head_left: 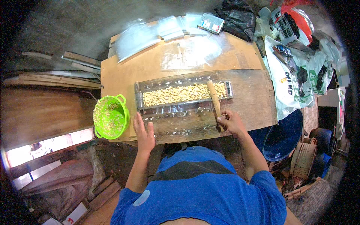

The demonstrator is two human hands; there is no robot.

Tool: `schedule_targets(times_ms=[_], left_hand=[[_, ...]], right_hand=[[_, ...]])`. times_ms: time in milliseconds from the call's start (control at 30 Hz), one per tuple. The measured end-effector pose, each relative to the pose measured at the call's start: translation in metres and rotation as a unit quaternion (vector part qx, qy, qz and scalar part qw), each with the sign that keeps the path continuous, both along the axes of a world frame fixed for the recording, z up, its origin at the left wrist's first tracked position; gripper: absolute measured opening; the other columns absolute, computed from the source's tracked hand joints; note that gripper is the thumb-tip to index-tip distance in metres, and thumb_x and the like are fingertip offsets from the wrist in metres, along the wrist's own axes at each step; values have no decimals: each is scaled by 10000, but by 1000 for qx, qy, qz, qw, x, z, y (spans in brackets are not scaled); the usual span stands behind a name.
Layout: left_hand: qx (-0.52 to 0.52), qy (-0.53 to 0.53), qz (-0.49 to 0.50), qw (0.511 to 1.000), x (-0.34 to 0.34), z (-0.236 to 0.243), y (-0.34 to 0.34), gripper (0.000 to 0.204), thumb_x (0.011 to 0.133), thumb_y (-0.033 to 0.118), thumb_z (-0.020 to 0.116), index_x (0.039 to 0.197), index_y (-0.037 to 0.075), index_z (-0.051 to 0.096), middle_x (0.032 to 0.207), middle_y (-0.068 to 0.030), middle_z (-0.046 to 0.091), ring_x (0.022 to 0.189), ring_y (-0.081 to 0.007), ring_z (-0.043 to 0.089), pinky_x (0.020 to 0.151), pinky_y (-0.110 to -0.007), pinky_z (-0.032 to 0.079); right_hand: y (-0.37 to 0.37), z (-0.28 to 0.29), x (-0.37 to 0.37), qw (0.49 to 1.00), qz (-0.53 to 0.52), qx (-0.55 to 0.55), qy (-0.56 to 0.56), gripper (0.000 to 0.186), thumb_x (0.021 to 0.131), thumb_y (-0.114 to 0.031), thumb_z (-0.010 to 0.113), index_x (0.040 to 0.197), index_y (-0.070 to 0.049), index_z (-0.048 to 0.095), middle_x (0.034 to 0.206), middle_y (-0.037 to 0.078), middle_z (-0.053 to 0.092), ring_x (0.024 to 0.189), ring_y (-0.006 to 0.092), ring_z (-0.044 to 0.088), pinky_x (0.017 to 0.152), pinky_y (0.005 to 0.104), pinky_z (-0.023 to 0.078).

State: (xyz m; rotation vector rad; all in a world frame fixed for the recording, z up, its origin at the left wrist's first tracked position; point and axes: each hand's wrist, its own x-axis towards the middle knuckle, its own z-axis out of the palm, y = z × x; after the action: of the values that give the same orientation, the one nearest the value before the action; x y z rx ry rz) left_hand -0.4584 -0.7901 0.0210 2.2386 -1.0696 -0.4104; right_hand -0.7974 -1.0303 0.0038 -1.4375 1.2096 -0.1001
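A long, shallow rectangular frame (138,98) lies on a dark wooden board (247,98), filled with a layer of pale, nut-like pieces (172,94). Across the right part of the layer rests a tan wooden stick (213,93), shaped like a thin rolling pin, its near end pointing toward me. My right hand (231,123) pinches that near end between thumb and fingers, at the board's front edge. Near the frame's left front corner, my left hand (145,134) has its fingers stretched out and holds nothing. Clear plastic film shows along the frame's near side.
A lime-green colander (125,116) with pale crumbs stands at the table's left edge. Clear plastic sheets (137,39), a small box (211,23) and a black bag (236,18) line the far side. White sacks (285,86) and a blue tub (281,138) are at right.
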Motion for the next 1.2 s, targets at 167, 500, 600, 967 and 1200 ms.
schedule_targets(times_ms=[167, 500, 600, 967, 1200], left_hand=[[-9, -1, 2, 1000, -4, 0, -1, 789, 1073, 482, 418, 1612, -35, 161, 1623, -325, 213, 1517, -466, 190, 1238, -526, 163], [4, -9, 14, 1000, -15, -4, -5, 792, 1080, 505, 392, 1610, -38, 165, 1623, -317, 212, 1510, -456, 215, 1235, -515, 179], [9, -10, 16, 1000, -17, -4, -6, 793, 1080, 508, 390, 1609, -38, 166, 1620, -316, 218, 1507, -456, 224, 1235, -513, 183], [8, -9, 17, 1000, -19, -2, -6, 793, 1080, 505, 391, 1604, -48, 170, 1623, -324, 215, 1513, -459, 209, 1238, -519, 176], [4, 7, 23, 1000, -17, -1, -2, 807, 1079, 529, 371, 1603, -52, 171, 1627, -328, 201, 1518, -465, 194, 1240, -520, 163]], right_hand=[[-8, -4, -19, 996, -83, 24, -20, 312, 919, -216, 758, 1148, -17, 686, 817, 69, 696, 725, 149, 658, 651, 341, 536], [-7, 5, -40, 986, -121, 76, -81, 301, 937, -191, 741, 1176, -22, 671, 795, 50, 696, 637, 131, 640, 572, 297, 526], [-9, 9, -52, 981, -154, 95, -73, 316, 938, -186, 738, 1196, -21, 661, 790, 53, 693, 629, 122, 635, 566, 292, 521], [-4, 5, -26, 995, -39, 56, -68, 278, 935, -198, 745, 1158, -43, 682, 780, 28, 673, 643, 98, 616, 549, 271, 485], [-3, 29, -4, 993, -28, 107, -46, 280, 947, -177, 733, 1190, -53, 667, 803, 17, 663, 656, 98, 608, 572, 266, 496]])
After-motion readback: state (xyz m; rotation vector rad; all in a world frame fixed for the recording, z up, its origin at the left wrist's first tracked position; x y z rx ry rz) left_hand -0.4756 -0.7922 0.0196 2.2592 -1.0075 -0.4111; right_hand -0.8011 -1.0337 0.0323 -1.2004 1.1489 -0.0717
